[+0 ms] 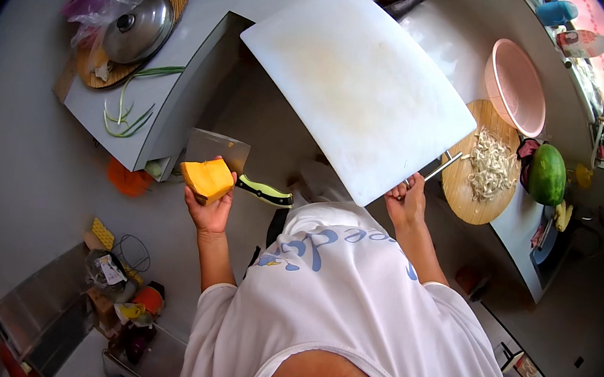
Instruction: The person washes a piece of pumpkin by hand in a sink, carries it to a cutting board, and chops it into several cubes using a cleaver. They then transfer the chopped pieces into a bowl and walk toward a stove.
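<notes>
My left hand (209, 212) holds up a cut chunk of pumpkin (206, 177) with bright orange flesh and rind on its underside. Right behind it is a cleaver, its broad blade (217, 145) upright and its green-and-black handle (265, 191) pointing right. Whether my left fingers also grip the cleaver is hidden by the pumpkin. My right hand (409, 201) is closed on the near end of a metal bar handle (443, 167), beneath the corner of a large white cutting board (360, 82). Faint stains mark the board's surface.
On the right counter, a round wooden board (449, 189) bears pale strips (490, 166), beside a pink basin (518, 88) and a green melon (547, 174). Eggplants (407, 1) lie beyond the cutting board. At left are a lidded pan (139, 30) and scallions (128, 121).
</notes>
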The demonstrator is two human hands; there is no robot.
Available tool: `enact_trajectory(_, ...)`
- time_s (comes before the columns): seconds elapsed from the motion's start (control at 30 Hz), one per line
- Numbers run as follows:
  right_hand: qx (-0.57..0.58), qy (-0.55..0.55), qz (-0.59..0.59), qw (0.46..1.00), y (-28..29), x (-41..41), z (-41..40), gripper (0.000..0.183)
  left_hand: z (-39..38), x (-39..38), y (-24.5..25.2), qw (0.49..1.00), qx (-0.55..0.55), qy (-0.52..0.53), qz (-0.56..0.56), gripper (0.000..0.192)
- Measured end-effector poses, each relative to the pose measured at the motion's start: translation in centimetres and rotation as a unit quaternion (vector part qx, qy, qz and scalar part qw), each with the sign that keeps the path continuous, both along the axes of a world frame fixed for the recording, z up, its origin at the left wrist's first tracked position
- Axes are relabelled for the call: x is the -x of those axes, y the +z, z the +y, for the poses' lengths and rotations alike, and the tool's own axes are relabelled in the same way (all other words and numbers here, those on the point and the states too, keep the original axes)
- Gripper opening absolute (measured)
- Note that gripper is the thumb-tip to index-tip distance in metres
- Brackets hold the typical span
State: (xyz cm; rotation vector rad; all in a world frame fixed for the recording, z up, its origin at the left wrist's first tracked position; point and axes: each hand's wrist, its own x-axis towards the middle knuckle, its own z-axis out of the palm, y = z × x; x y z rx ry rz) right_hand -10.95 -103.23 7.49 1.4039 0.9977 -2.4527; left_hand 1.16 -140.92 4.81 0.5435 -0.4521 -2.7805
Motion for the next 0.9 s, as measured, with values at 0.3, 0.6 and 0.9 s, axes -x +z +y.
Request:
enact_trajectory(0.3, 0.079, 0.005, -0.044, 0.996, -2.4, -0.4, -5.0, 0.031, 0.2, 4.2, 1.1, 0.994, 0.051, -0.090, -0.038, 0.077)
enact_trajectory(0.6, 0.201, 0.108, -0.140, 0.964, -6.1, -2.7, -11.0, 0.023, -0.6, 2.7, 1.0, 0.992, 0.064, -0.102, -0.037, 0.082)
enact_trajectory(0.9, 0.032, 0.169, -0.153, 0.973, -12.0, 2.3, -5.9, 0.020, -1.4, 2.3, 0.8, 0.993, 0.063, -0.100, -0.030, 0.078)
